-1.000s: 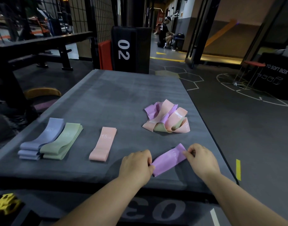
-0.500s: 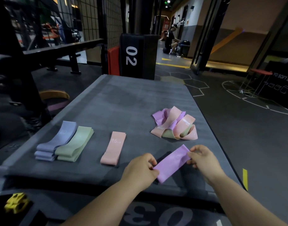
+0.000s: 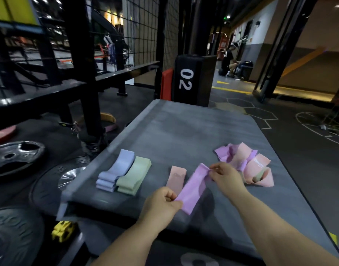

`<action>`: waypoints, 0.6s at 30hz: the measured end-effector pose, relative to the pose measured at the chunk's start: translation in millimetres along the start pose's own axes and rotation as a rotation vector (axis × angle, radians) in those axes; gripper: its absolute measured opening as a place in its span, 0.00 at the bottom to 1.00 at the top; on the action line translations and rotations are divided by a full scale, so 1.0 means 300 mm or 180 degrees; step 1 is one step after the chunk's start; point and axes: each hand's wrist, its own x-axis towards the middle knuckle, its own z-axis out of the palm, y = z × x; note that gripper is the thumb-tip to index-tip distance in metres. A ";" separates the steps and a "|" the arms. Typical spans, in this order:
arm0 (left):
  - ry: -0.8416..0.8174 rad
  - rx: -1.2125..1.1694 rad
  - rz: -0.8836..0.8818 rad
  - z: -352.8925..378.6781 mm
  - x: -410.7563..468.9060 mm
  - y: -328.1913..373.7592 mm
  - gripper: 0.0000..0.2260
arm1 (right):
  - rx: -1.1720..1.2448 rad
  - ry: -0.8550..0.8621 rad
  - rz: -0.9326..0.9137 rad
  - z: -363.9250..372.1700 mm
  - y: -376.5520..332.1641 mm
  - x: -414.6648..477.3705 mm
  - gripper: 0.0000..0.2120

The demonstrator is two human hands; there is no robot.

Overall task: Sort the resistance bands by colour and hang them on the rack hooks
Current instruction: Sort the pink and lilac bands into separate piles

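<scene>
We have a padded platform [image 3: 184,131] ahead of us, running away from the camera. On its near left part sit two stacks: outer stack [image 3: 116,169] touching inner stack [image 3: 135,174] on its right. Right of those, apart, lies a single band [image 3: 176,177]. At far right on the platform, a tangled pile [image 3: 247,164]. Between single band and pile is the held band [image 3: 193,187], lifted off the surface, left hand [image 3: 161,204] pinching its near end, right hand [image 3: 226,176] its far end. Behind the platform stands a numbered box [image 3: 193,79]. Left of the platform, weight plates [image 3: 13,158] lie on the floor, a rack [image 3: 78,73] behind them.
</scene>
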 end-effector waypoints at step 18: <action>0.0549 0.0379 -0.0511 -0.174 0.070 -0.120 0.04 | -0.1228 -0.0611 -0.0391 0.374 -0.236 0.174 0.13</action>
